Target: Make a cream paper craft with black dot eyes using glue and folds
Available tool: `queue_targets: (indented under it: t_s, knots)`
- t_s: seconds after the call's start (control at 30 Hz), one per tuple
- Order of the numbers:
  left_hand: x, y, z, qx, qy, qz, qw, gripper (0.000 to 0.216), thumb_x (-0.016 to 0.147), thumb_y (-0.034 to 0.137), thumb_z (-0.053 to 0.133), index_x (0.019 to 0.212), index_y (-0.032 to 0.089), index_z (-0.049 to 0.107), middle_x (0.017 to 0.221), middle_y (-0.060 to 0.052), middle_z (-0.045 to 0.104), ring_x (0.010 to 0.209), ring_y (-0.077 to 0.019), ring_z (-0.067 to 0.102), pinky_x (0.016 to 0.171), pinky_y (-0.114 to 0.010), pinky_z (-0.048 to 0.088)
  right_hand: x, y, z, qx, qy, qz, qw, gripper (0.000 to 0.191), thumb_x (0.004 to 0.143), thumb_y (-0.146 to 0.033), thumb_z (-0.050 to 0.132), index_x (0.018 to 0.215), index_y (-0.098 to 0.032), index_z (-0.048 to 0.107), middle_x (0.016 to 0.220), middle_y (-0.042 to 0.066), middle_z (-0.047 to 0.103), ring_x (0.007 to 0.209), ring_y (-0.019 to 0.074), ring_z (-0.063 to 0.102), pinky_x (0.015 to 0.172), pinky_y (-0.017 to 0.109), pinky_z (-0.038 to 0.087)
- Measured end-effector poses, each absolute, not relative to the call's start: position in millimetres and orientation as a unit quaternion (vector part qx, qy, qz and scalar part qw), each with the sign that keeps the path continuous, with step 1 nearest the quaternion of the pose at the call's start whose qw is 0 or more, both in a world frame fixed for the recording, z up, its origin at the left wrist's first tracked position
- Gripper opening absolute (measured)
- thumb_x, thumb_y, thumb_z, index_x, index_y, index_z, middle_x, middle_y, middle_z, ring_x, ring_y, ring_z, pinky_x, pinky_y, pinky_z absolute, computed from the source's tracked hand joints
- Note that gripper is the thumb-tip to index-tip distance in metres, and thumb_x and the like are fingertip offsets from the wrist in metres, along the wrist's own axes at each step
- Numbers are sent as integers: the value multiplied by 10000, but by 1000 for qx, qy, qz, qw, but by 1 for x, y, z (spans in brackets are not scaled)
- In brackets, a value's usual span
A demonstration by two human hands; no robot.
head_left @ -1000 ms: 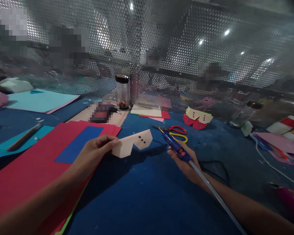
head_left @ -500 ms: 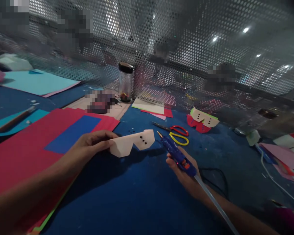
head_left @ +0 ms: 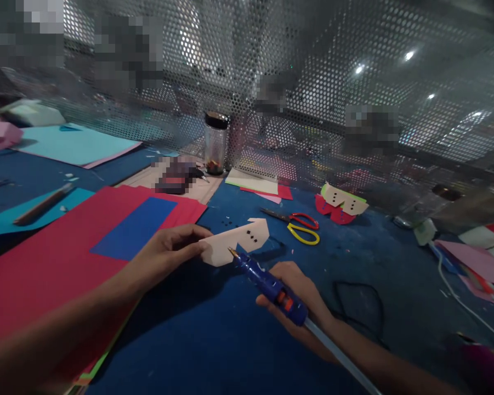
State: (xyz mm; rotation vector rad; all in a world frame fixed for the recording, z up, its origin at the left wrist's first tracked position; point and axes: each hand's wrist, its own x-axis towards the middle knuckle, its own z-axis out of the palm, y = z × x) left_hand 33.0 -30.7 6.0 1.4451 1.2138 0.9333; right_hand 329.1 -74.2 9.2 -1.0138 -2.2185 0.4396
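A cream paper cutout (head_left: 217, 251) with a notched lower edge and three black dots on its right part is pinched at its left end by my left hand (head_left: 175, 249). My right hand (head_left: 300, 291) is wrapped around a blue glue gun (head_left: 267, 282) with an orange part and a long clear glue stick out of its back. The gun's metal tip overlaps the cutout near the notch; whether it touches, I cannot tell. Several tiny black bits (head_left: 227, 223) lie behind the cutout. Scissors (head_left: 298, 224) with red and yellow handles rest beyond the gun.
Red sheets (head_left: 66, 241) with a blue paper strip (head_left: 135, 227) lie at left, near a pencil (head_left: 45, 204). A lidded jar (head_left: 216, 145) stands by the perforated metal screen (head_left: 238, 71). Folded dotted paper pieces (head_left: 341, 204) stand at back right. A black cord (head_left: 359, 282) lies at right.
My right hand has brought the glue gun left, so its tip now overlaps the cutout near the notch. The cutout appears slightly further right, as the whole view has shifted a little.
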Motion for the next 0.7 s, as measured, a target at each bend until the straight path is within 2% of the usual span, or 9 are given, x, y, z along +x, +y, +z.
queue_targets:
  t_s: [0.17,0.33,0.43,0.6,0.7]
  knots:
    - [38,-37,10,604,506,373,489,339,826,568,755,972,262,769,915,-32,786,865,-242,727,809,-315,576,330,-70,-12,-388,-844,151,339,129,909,-295,725,912,-249,605,815,-13,674,737,171,640,743,293,495]
    - [40,-39,10,616,511,364,477,351,812,583,761,971,270,772,902,-42,781,848,-243,726,784,-321,579,337,-64,-25,-389,-855,154,306,178,809,-180,745,925,-274,649,846,-10,688,788,198,663,749,303,514]
    - [40,-39,10,617,509,367,475,343,815,579,758,969,273,768,904,-41,778,844,-239,724,783,-326,580,338,-61,-27,-402,-853,157,295,159,819,-160,708,910,-283,663,832,-12,686,777,199,665,764,309,523]
    - [43,-41,11,622,503,366,475,338,831,557,753,992,260,764,911,-51,779,839,-236,724,779,-334,585,335,-59,-27,-394,-860,154,285,92,851,-260,727,915,-277,664,813,-5,686,777,213,664,827,346,525]
    - [44,-43,13,621,495,367,484,314,839,530,760,986,252,761,917,-53,782,848,-230,727,773,-320,581,334,-60,-28,-389,-862,154,285,87,857,-226,706,916,-274,662,815,-6,685,762,212,663,855,362,521]
